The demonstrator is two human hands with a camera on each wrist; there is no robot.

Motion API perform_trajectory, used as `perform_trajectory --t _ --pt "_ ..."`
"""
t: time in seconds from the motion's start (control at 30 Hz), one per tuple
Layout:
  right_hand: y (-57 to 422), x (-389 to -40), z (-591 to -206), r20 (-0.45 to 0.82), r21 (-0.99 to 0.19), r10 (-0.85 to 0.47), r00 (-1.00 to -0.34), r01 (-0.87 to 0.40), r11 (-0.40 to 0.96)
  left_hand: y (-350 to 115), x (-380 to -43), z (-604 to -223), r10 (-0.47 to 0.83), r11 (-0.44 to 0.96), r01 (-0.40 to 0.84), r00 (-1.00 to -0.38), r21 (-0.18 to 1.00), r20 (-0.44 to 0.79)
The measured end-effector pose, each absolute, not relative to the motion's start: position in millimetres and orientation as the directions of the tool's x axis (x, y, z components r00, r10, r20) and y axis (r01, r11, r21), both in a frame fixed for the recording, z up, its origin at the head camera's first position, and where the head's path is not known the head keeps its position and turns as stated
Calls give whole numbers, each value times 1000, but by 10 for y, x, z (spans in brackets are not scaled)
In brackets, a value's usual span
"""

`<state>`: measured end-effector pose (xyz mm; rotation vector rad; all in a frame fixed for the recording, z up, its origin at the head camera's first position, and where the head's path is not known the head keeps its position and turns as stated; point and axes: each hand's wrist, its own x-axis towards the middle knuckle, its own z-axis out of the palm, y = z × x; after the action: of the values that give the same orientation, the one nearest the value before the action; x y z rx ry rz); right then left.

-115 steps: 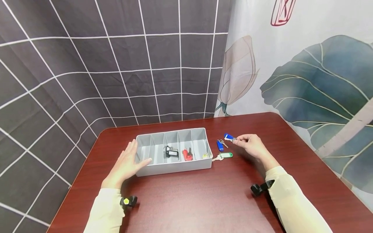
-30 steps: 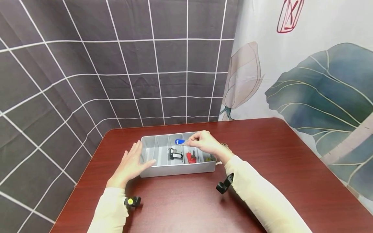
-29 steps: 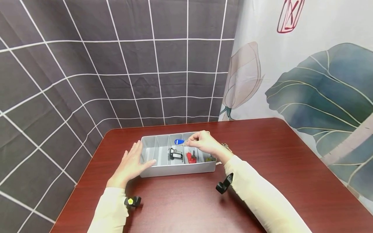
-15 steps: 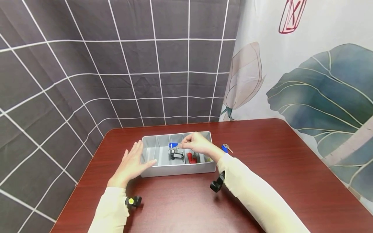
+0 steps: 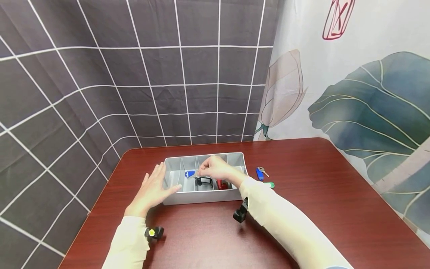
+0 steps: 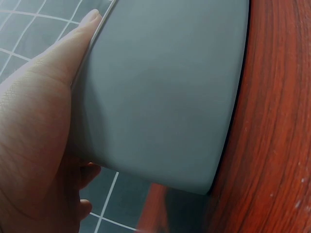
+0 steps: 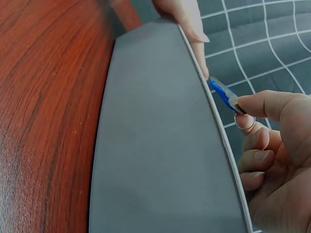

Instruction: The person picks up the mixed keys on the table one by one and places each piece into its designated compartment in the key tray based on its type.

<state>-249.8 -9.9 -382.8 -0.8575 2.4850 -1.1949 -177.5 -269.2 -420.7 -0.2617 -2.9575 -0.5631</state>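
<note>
My right hand (image 5: 217,168) pinches a key with a blue key tag (image 5: 189,174) by the key end, between thumb and forefinger. The tag hangs over the second compartment from the left of the grey divided tray (image 5: 201,197). In the right wrist view the blue tag and metal key (image 7: 232,101) stand above the tray's rim. My left hand (image 5: 149,196) rests against the tray's left end, fingers extended and thumb over the front rim. Inside the tray lie a black key tag (image 5: 204,181) in the middle compartment and a red key tag (image 5: 221,184) to its right, partly hidden by my hand.
Right of the tray, a key with another blue tag (image 5: 260,173) lies on the dark red table (image 5: 201,231). A green key tag (image 5: 270,185) lies nearer, partly behind my right sleeve. A grid-patterned curtain (image 5: 198,97) hangs behind.
My right hand picked the blue-tagged key off the table on the right and carried it left over the tray, lately from above the middle compartments toward the second. My left hand stays at the tray.
</note>
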Motion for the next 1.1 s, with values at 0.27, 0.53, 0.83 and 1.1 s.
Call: perform_trajectory --t 0.27,0.53,0.83,1.1 --pt "-183 -2502 -3860 19 -726 -594 -805 -419 545 -2685 -1768 -4199 148 914 186 -980 362 129" --pt "-236 -2494 -3847 -6 -701 -592 -806 -419 577 -2677 -1771 -4184 146 912 183 -981 367 126" --pt "-277 -2476 -3809 -12 -678 -587 -809 -425 600 -2683 -1767 -4178 151 911 192 -979 366 137" --pt "-323 -2456 -3806 24 -586 -602 -798 -499 639 -2693 -1767 -4198 146 910 191 -978 367 148"
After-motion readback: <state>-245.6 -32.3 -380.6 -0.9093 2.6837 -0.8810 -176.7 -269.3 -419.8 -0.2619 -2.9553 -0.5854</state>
